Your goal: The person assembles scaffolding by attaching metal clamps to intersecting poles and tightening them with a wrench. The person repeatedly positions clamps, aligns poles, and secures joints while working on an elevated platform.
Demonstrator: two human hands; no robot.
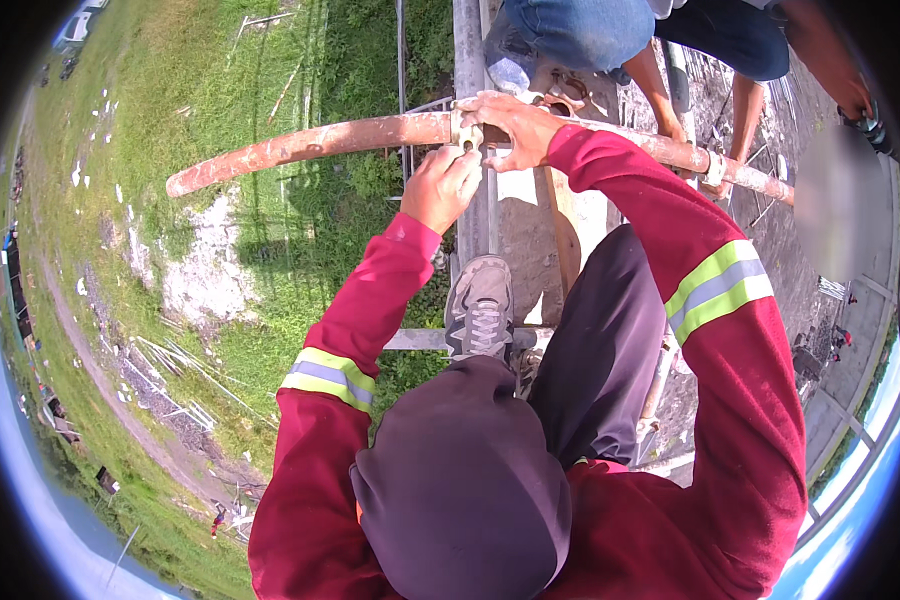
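A long rust-red scaffold pipe [320, 145] runs crosswise in front of me, its left end over the grass far below. A pale metal scaffold clamp [467, 133] sits around the pipe where it crosses a grey metal pole [468, 60]. My left hand [444, 188] is below the pipe, its thumb and fingers pinching the clamp's lower part. My right hand [518, 128] reaches over from the right, fingers on the clamp's top and thumb hanging below, curled about it. The clamp's bolt is mostly hidden by my fingers.
A co-worker in blue jeans [590, 30] squats ahead on the right, with one hand [670, 128] by the pipe. A second clamp [714, 170] is further right on it. My grey shoe [480, 305] rests on the narrow framework, beside wooden planks [562, 225]. Left is a deep drop to grass.
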